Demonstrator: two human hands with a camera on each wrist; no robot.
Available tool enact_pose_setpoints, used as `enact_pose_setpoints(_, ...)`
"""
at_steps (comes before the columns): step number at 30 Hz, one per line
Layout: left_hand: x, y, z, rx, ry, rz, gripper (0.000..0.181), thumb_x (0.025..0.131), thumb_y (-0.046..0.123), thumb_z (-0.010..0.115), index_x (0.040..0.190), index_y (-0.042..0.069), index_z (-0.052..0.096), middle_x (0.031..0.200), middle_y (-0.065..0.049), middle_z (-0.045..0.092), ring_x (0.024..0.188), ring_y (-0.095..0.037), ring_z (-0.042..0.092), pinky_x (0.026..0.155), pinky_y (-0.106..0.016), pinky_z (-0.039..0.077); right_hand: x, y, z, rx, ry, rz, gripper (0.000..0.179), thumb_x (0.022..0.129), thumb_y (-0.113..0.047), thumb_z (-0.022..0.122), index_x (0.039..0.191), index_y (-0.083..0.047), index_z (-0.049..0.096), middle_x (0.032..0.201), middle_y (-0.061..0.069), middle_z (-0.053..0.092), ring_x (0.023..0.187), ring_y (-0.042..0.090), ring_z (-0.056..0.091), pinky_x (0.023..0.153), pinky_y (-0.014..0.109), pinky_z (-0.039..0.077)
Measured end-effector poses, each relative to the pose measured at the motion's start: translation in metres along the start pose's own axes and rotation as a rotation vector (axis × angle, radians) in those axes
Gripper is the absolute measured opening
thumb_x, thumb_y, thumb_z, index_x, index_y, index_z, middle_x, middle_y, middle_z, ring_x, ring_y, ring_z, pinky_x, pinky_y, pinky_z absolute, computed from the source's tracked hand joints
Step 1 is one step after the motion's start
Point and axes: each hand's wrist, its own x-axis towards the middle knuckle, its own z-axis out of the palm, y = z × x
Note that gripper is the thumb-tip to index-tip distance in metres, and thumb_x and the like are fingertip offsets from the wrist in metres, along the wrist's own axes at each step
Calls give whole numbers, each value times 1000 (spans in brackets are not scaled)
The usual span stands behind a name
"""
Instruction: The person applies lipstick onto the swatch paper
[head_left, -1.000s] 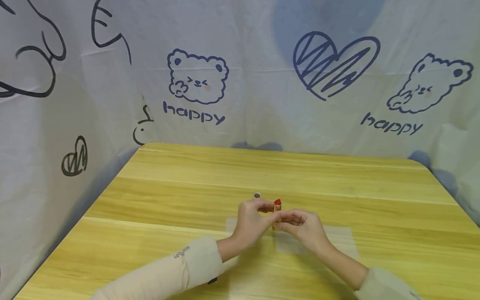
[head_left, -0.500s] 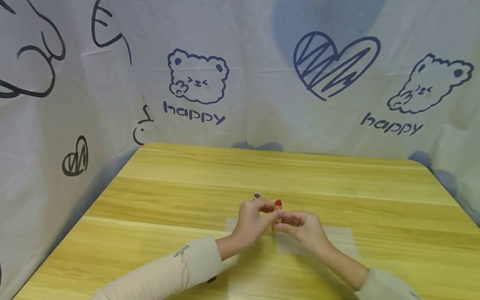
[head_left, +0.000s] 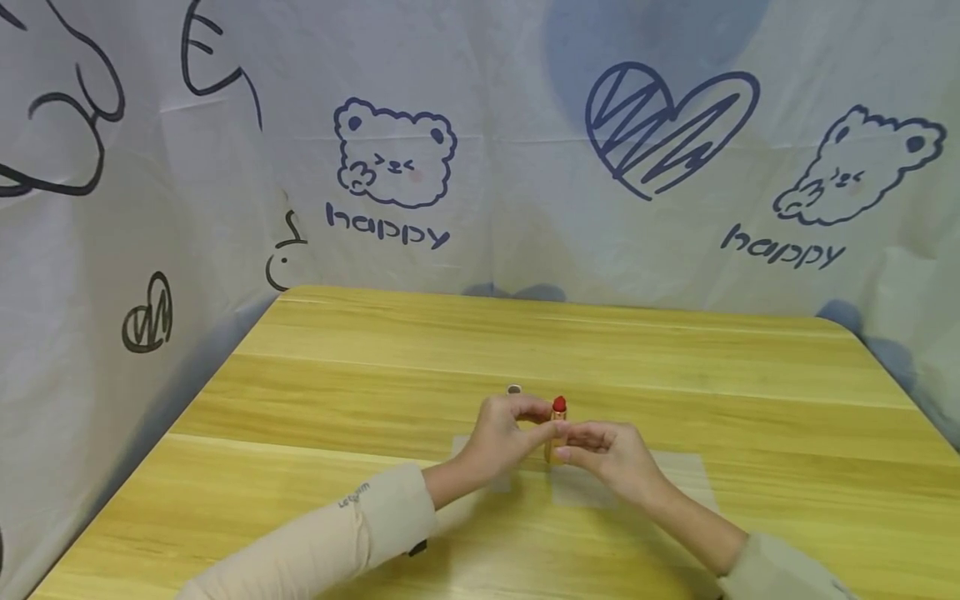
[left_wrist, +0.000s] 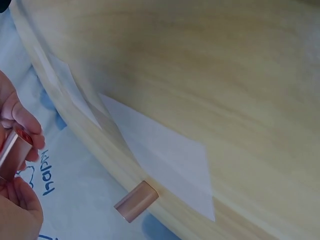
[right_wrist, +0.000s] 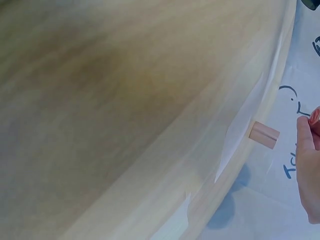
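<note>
Both hands hold a lipstick [head_left: 559, 406] upright above the table, its red tip showing at the top of a shiny gold-pink tube. My left hand [head_left: 504, 437] pinches the tube's upper part between thumb and fingers. Lower down, my right hand [head_left: 611, 458] pinches the base with its thumb and fingertips. In the left wrist view, the tube [left_wrist: 14, 152] shows between the fingers at the left edge. Only a small end of the lipstick [right_wrist: 314, 118] appears in the right wrist view. The rose-gold cap [left_wrist: 136, 201] stands on the table just beyond my left hand.
Two pale paper sheets lie flat on the wood-grain table [head_left: 360, 375]: a left sheet [head_left: 491, 479] partly behind my left hand and a right sheet [head_left: 686, 475] partly behind my right. A fabric sheet [head_left: 517, 208] with drawings hangs behind the table.
The lipstick has shifted very slightly to the right, together with my left hand's fingers. Its red tip looks turned and a little taller. Both hands keep their pinch.
</note>
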Motion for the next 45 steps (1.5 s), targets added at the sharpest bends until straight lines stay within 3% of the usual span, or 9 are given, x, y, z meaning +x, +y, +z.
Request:
enact_pose_setpoints(6, 1, -1, -3, -28, -43, -4, 15, 81, 7, 70, 89, -6, 70, 89, -18, 71, 84, -28, 68, 76, -23, 56, 0, 0, -3, 7, -38, -2, 39, 85, -17, 66, 110, 12, 60, 109, 27, 64, 88, 1, 65, 80, 23, 55)
enact_pose_setpoints(11, 0, 1, -4, -22, -49, -30, 16, 81, 8, 70, 91, -5, 71, 92, -17, 70, 86, -27, 67, 76, -21, 55, 0, 0, -3, 7, -30, 13, 40, 85, -19, 67, 111, 11, 60, 111, 27, 63, 89, 1, 65, 80, 23, 55)
enact_pose_setpoints(19, 0, -1, -8, 95, -18, -19, 24, 77, 15, 74, 96, 0, 72, 98, -12, 71, 92, -23, 67, 82, -27, 55, 0, -2, 0, 16, -6, -10, 35, 84, -15, 67, 106, 11, 60, 105, 27, 64, 86, 0, 64, 78, 19, 54)
enact_pose_setpoints(24, -4, -1, -17, 128, -32, 35, 33, 78, 15, 73, 106, -2, 68, 106, -14, 69, 97, -26, 66, 84, -34, 55, 1, -5, 0, 35, 20, 24, 35, 84, -14, 67, 108, 10, 59, 105, 24, 64, 87, 3, 64, 81, 20, 54)
enact_pose_setpoints(30, -10, -2, -29, 235, 6, 106, 39, 78, 20, 74, 112, 2, 66, 111, -12, 67, 94, -21, 65, 83, -35, 55, 3, -8, -1, 63, 60, 56, 36, 84, -12, 67, 110, 11, 58, 108, 24, 64, 89, 4, 65, 83, 21, 54)
enact_pose_setpoints(37, -19, -13, -42, 342, -4, 171, 42, 79, 22, 74, 114, 0, 64, 118, -14, 63, 110, -25, 61, 92, -36, 52, 4, -9, 0, 77, 76, 72, 36, 84, -11, 68, 110, 11, 57, 106, 24, 64, 88, 3, 66, 81, 21, 54)
enact_pose_setpoints(42, -33, -20, -54, 433, -68, 116, 54, 81, 25, 71, 123, -5, 56, 128, -21, 55, 119, -34, 54, 97, -44, 47, 5, -10, 3, 90, 85, 94, 34, 83, -11, 69, 106, 12, 57, 102, 21, 66, 85, 4, 66, 79, 20, 54)
enact_pose_setpoints(45, -42, -25, -60, 479, -130, 42, 59, 84, 28, 68, 129, -5, 49, 135, -23, 48, 125, -37, 47, 103, -47, 40, 6, -10, 4, 104, 88, 105, 34, 82, -10, 69, 105, 12, 57, 101, 19, 66, 85, 5, 66, 78, 19, 54)
